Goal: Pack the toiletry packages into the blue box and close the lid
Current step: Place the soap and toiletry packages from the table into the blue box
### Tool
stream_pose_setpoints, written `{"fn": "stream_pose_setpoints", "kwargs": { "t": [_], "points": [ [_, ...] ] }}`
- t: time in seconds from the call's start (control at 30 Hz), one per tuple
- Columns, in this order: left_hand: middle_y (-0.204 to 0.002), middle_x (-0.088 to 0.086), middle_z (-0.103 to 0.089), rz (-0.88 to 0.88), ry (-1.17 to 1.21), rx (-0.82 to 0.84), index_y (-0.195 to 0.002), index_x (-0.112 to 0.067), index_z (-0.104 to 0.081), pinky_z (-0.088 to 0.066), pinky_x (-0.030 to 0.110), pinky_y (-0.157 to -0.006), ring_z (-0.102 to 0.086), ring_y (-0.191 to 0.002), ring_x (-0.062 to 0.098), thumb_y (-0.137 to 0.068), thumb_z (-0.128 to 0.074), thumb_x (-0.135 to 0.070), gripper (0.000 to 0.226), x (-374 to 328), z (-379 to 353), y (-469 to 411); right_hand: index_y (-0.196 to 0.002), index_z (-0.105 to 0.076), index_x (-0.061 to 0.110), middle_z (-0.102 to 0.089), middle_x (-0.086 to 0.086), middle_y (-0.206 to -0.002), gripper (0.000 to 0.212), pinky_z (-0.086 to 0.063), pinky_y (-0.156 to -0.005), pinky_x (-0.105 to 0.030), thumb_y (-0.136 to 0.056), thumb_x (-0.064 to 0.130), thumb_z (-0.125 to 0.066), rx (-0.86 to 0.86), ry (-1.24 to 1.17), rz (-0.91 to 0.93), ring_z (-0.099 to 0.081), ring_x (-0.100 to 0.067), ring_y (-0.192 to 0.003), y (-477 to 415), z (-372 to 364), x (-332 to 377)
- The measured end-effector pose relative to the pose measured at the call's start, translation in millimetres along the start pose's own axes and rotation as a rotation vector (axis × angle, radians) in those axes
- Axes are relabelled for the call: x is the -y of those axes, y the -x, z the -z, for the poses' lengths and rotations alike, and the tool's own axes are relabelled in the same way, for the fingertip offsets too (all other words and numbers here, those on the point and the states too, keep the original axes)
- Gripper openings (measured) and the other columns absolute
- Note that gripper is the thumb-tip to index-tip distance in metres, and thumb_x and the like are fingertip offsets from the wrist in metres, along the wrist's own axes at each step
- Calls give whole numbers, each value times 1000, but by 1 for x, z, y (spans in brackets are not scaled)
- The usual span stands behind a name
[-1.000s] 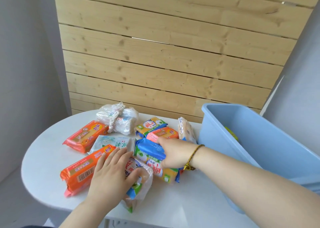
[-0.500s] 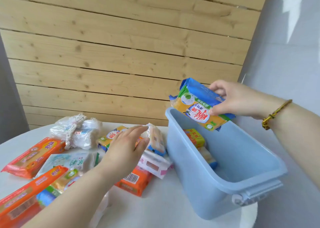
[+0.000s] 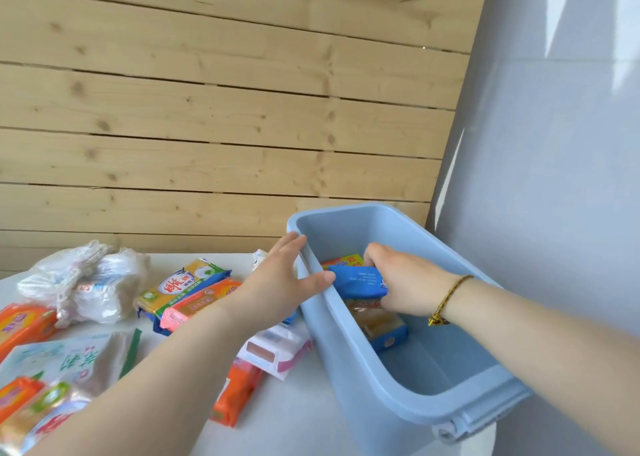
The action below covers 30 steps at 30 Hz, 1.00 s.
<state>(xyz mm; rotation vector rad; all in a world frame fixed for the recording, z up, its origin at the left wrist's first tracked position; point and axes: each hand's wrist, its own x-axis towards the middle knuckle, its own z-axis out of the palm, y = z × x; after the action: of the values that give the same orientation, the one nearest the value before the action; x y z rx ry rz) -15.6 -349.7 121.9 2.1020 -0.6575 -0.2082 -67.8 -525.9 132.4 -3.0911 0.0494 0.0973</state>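
The blue box stands open at the table's right edge. My right hand is down inside it, shut on a blue soap package that lies over other packages at the box's far end. My left hand rests flat on the box's left rim, thumb over the edge, fingers apart, holding nothing. More packages lie left of the box: a yellow-green one, a pink-white one and an orange one. No lid is in view.
A crumpled plastic bag sits at the back left of the white table. Several orange and pale packages crowd the near left. A wooden plank wall stands behind, a grey wall to the right.
My right hand has lowered the blue package from above the rim into the box. My left hand has moved from the packages on the table to the box's left rim.
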Motion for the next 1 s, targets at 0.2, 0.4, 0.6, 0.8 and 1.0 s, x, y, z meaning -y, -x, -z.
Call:
{"fn": "stream_pose_setpoints", "kwargs": {
  "t": [0.2,0.4,0.6,0.8,1.0],
  "points": [
    [-154,-9,-8,-22,-13,-3,-140,-20,-19,-19,21,-105,-16,-139,11,-80,-58,-36,73,1,1,0,-114,-35,16,-34,-7,-117,45,-41,-63,-26,-78,6,-61,235,-58,24,-50,-22,-81,-2,-9,-1],
    [-153,-12,-9,-23,11,8,-140,-22,-19,-19,14,-94,-14,-139,8,-80,-58,-36,73,3,1,0,-137,-32,21,-49,-1,-126,64,-40,-85,-23,-81,14,-62,382,-262,-22,-51,-19,-109,-4,-5,-11],
    [-153,-12,-9,-18,44,5,-140,-23,-20,-18,16,-100,-15,-139,7,-79,-58,-37,73,5,0,1,-119,-41,9,-41,-11,-125,56,-35,-71,-25,-71,12,-71,277,93,86,-49,-25,-107,-5,-16,-1],
    [-153,-11,-9,-41,26,-4,-139,-22,-21,-17,18,-102,-15,-139,7,-78,-59,-38,74,7,-1,-1,-126,-36,7,-38,-13,-129,61,-31,-68,-30,-75,13,-69,186,395,131,-46,-31,-113,-13,-21,4],
    [-153,-13,-9,-42,18,6,-139,-24,-20,-19,20,-102,-15,-139,8,-78,-58,-41,74,9,-1,-2,-129,-32,15,-35,-9,-127,78,-44,-81,-33,-67,33,-76,259,159,-34,-45,-28,-112,-15,-15,1]
  ]
}}
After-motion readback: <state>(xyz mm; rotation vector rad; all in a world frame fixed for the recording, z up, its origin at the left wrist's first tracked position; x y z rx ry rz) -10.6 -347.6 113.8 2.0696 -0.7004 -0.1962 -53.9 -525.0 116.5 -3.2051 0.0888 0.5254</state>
